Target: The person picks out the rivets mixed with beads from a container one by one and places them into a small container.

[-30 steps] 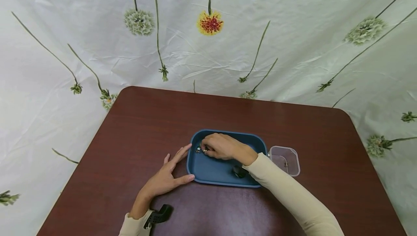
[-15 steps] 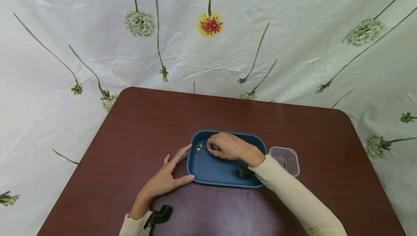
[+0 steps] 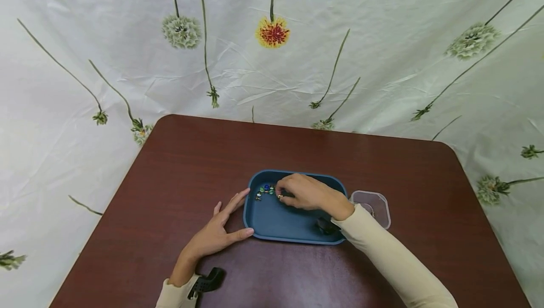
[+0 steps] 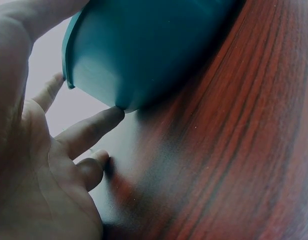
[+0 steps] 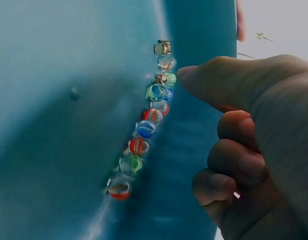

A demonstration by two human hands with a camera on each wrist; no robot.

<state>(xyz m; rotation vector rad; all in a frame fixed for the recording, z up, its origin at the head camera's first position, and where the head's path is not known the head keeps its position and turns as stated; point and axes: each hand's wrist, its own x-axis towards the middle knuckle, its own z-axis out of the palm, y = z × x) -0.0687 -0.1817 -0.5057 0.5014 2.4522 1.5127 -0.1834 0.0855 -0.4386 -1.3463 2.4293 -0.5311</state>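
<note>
A row of multicoloured glass beads with small metallic pieces [image 5: 146, 129] lies in the blue tray [image 3: 276, 232]. In the head view part of the row shows beside my right hand [image 3: 312, 194], which covers the rest. That hand reaches in from the right, its thumb and index fingertips close together on the row, a gold glint at their tips. In the right wrist view one fingertip [image 5: 188, 72] is right at the beads, with the other fingers curled. My left hand [image 3: 216, 232] has spread, fairly straight fingers, and its fingertips [image 4: 116, 114] touch the tray's left end.
Just right of the tray stands a clear plastic box [image 3: 384, 209] with a thin curved thing inside. Both stand on a dark red-brown wooden table [image 3: 221, 147]. A flower-patterned white cloth [image 3: 238, 57] hangs behind. A dark camera [image 3: 208, 280] is on the left wrist.
My right hand has moved slightly right along the tray, the gold glint at its fingertips moving too, and more of the bead row shows at its left. My left hand has stayed put.
</note>
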